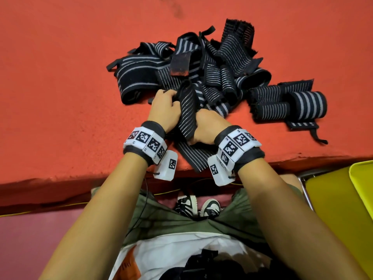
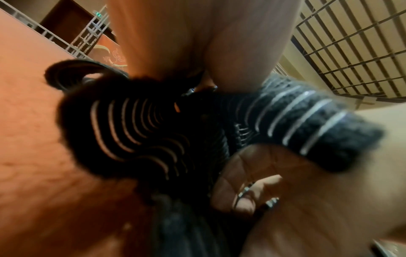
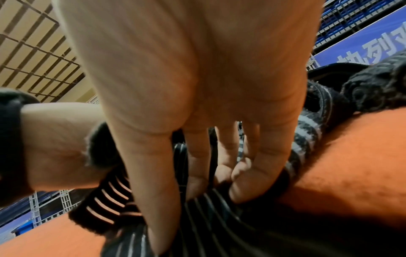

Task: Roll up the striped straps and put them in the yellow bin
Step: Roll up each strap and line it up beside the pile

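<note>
Head view: red felt-covered tabletop (image 1: 60,98) carries everything, its near edge just in front of the person's lap. Yellow bin (image 1: 343,209) sits off the tabletop at the person's right, below the edge level; only part of it is in frame. Pile of striped straps (image 1: 212,63), black with thin white stripes, lies tangled mid-tabletop, several ends curled over. Rolled strap (image 1: 306,104) rests at the right of the pile, on its side, a loose tail trailing toward the tabletop edge. Striped strap in hand (image 1: 188,116) runs from the pile's near side toward the person, its free end lying flat on the tabletop between the two wrists. Left hand (image 1: 165,107) grip: fingers curled round the strap's far, folded end. Right hand (image 1: 207,126) grip: fingers and thumb curled onto the strap's near portion, pressing it down to the tabletop; right wrist view shows the fingertips (image 3: 241,187) bent into the bunched fabric. Both wrists wear marker bands.
</note>
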The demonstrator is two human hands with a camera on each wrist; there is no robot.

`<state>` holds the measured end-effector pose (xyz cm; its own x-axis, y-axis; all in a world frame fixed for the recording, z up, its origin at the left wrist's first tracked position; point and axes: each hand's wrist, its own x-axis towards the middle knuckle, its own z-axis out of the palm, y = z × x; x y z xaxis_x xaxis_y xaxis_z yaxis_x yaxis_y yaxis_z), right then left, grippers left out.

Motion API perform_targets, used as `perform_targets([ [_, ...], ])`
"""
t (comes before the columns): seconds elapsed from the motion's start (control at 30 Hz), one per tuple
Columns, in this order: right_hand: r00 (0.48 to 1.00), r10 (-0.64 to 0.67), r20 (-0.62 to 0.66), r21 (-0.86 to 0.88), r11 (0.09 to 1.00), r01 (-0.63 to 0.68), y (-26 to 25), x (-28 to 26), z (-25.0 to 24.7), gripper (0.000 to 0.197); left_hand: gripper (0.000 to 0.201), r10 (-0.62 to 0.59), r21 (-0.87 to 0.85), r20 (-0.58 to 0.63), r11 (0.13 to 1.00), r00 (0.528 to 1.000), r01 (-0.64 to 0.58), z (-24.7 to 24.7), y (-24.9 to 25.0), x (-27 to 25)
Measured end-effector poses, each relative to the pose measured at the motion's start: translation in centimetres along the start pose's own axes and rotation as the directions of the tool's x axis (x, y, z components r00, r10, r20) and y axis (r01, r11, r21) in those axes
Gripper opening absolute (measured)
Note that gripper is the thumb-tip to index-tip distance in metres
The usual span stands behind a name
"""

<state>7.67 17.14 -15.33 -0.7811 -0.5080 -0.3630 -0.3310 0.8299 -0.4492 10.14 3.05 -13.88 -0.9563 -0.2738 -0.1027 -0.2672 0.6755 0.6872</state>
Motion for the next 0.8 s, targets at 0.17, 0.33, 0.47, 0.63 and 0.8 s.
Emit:
perform_targets([
  [0.17,1.000,-0.001,-0.003,0.055,0.999,0.002,0.5,-0.4,0.0,0.040,0.020,0.015,-0.006,-0.022,1.000,1.000,-0.015,0.0,0.4,-0.3],
  [0.33,0.970,-0.062,-0.237,0.195,0.975,0.110,1.7,-1.3,-3.3,0.010,0.029,0.025,-0.003,-0.143,1.000,0.989,-0.025,-1.6,0.0,0.1],
  [0.47,0.896,0.010,-0.443,0.413,0.890,0.195,1.8,-1.9,-5.6,0.018,0.027,0.096,-0.038,-0.130,0.994,0.987,-0.102,-2.3,1.0,-0.6],
  [0.63,0.829,0.034,-0.559,0.452,0.850,0.270,1.6,-2.6,-6.4,0.009,0.099,0.346,-0.228,-0.086,0.906,0.934,-0.357,-2.6,2.7,-2.2],
  [0.8,0.790,0.064,-0.610,0.449,0.850,0.277,1.8,-2.6,-6.4,0.010,0.080,0.447,-0.211,-0.028,0.871,0.894,-0.443,-2.3,3.1,-2.3],
])
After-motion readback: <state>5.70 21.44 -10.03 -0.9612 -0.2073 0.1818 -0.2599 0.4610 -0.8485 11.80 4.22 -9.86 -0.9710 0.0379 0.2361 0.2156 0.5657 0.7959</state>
